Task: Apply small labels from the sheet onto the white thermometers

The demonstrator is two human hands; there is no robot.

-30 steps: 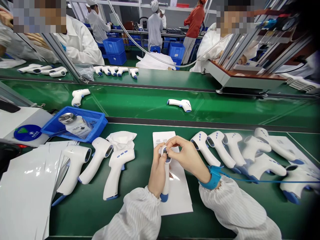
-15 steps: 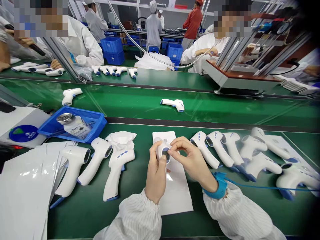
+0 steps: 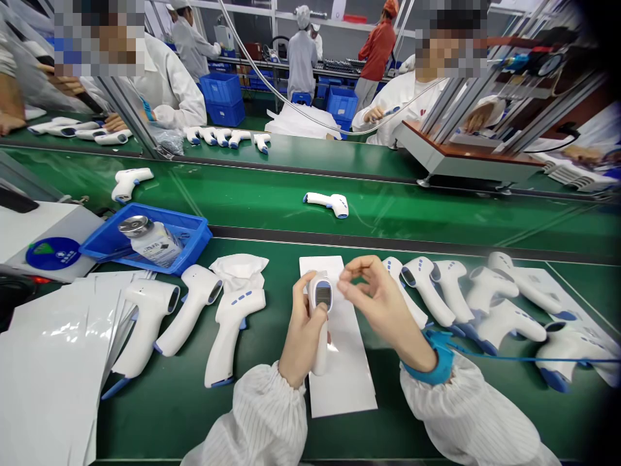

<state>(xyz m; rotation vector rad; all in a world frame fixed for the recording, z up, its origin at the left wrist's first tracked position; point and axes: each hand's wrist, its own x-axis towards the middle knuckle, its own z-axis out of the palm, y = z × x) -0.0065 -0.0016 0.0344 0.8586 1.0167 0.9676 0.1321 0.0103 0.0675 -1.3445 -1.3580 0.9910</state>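
Note:
My left hand [image 3: 303, 330] is wrapped round a white handheld thermometer [image 3: 319, 353], its small grey screen facing up and my thumb at the screen's lower edge. Just right of it, my right hand [image 3: 376, 301] is raised, thumb and fingertips close together; whether anything thin is between them is too small to tell. A blue strap circles the right wrist. Beneath the held thermometer lies a white sheet [image 3: 344, 388]. Left of my hands are three similar thermometers, one of them [image 3: 233, 330] beside a crumpled white wipe [image 3: 237, 268]. Several more [image 3: 429, 288] lie to the right.
A blue tray [image 3: 194, 249] with a bottle [image 3: 155, 243] stands at the left, behind stacked white sheets [image 3: 48, 362]. Beyond the dark rail, a green belt [image 3: 233, 194] carries two thermometers. Across it, people in white work near a metal-framed fixture [image 3: 466, 158].
My right hand has moved off the thermometer's screen, up and to the right. More of the screen and handle shows. The two thermometers on the belt have shifted slightly left.

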